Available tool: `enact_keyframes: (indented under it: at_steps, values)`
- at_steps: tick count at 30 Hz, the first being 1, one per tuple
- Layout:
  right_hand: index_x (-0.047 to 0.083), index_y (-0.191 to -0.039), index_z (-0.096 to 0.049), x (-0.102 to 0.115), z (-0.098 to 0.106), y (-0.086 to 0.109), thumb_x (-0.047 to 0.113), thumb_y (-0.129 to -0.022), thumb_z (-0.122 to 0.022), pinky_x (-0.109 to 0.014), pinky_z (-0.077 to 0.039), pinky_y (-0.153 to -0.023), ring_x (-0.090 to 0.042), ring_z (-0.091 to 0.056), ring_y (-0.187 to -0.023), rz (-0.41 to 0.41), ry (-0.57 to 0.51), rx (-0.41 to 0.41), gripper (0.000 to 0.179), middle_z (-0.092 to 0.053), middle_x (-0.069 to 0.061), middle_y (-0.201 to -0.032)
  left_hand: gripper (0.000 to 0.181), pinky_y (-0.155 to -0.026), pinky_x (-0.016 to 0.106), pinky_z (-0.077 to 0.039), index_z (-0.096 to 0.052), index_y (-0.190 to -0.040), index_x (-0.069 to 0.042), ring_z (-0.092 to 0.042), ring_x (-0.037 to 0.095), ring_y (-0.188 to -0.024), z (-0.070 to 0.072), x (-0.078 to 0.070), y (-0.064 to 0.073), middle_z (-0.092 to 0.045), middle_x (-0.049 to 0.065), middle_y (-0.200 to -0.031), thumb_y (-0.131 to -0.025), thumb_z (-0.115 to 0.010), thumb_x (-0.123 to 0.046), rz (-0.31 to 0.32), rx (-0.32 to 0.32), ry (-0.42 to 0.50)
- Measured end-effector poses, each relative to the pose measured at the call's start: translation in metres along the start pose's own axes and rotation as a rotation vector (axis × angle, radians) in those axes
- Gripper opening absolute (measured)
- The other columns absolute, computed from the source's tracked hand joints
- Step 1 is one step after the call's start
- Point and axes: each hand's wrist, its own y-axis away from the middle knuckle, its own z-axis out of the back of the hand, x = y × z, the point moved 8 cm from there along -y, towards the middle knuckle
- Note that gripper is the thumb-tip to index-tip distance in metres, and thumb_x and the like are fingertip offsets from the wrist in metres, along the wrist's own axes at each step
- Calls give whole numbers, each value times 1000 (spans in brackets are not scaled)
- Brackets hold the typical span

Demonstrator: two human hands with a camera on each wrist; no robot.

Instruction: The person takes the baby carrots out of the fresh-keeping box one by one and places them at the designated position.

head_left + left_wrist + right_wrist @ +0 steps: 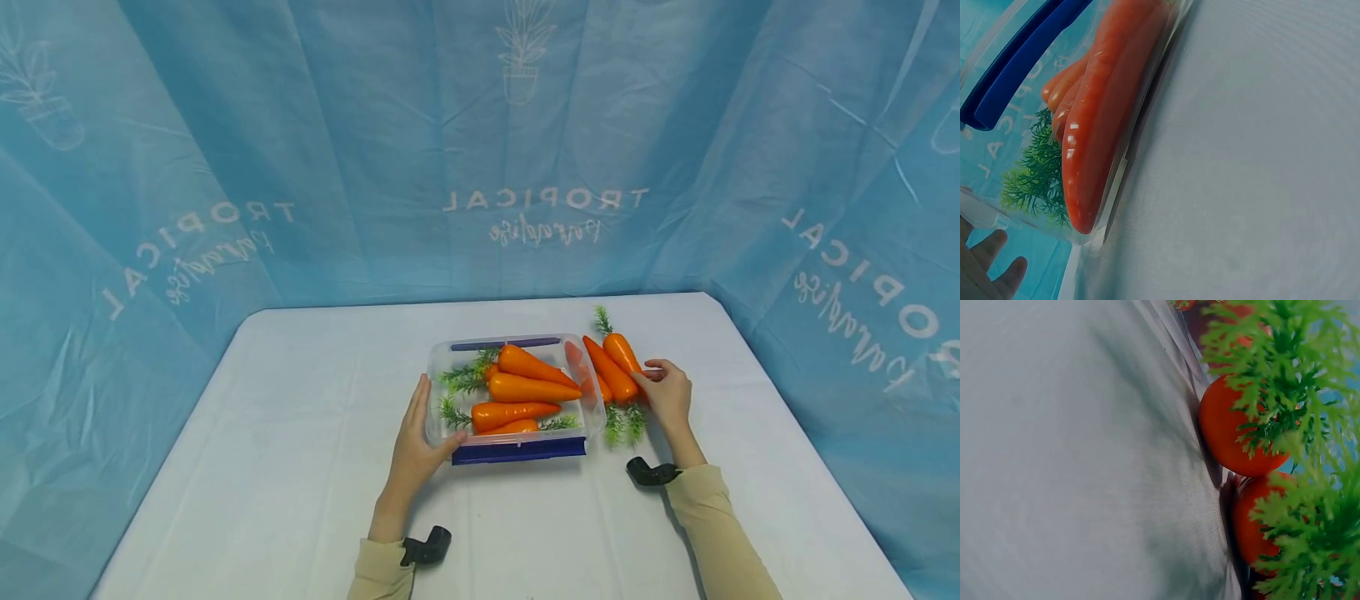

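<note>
A clear plastic box (592, 425) with dark blue side clips (517, 451) stands on the table and holds several orange carrots (525, 387) with green tops. At its left wall is my left hand (420, 446), fingers straight along the side and thumb at the front corner. Outside the right wall lie more carrots (609, 371), their leafy tops (1291, 369) toward the front. My right hand (670, 398) pinches the narrow end of the rearmost carrot (621, 348), whose leaves point to the back. In the right wrist view leaves and carrot ends hide the fingers.
The white-covered table (300, 433) extends around the box on all sides. A blue printed curtain (375, 167) encloses the back and both sides. Each wrist wears a small black camera, as on the left wrist (429, 547).
</note>
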Motion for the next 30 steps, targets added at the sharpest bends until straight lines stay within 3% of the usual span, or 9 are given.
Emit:
enact_keyframes:
  at_steps: [5, 16, 22, 30]
  values:
    - [-8, -105, -66, -3, -2, 1, 14, -82, -74, -2, -37, -55, -39, -67, -86, -31, -20, 15, 33, -69, -28, -97, 98, -116, 59, -21, -20, -153, -12, -21, 32, -147, 1, -1, 0, -17, 4, -161, -76, -74, -41, -7, 0, -6]
    - [-8, -106, -66, 9, 4, 2, 13, -85, -69, 0, -34, -60, -38, -65, -89, -35, -45, -21, 30, -68, -27, -103, 98, -117, 58, -20, -19, -153, -14, -20, 30, -147, -2, 4, 0, -15, 1, -161, -77, -74, -39, -3, 2, 0]
    - [-6, -109, -66, 38, 5, 7, 10, -86, -68, 1, -37, -60, -36, -65, -90, 30, -105, 11, 28, -69, -25, -103, 98, -117, 58, -20, -19, -154, -15, -19, 30, -148, -1, 2, 0, -15, 1, -161, -77, -74, -39, 2, 8, 9]
    - [-4, -108, -66, 81, -8, 16, 7, -87, -67, 1, -40, -73, -33, -64, -95, 133, -201, 91, 24, -69, -22, -105, 98, -117, 57, -20, -18, -154, -16, -19, 30, -148, -1, 3, 0, -16, 1, -161, -76, -75, -39, 4, 5, 3]
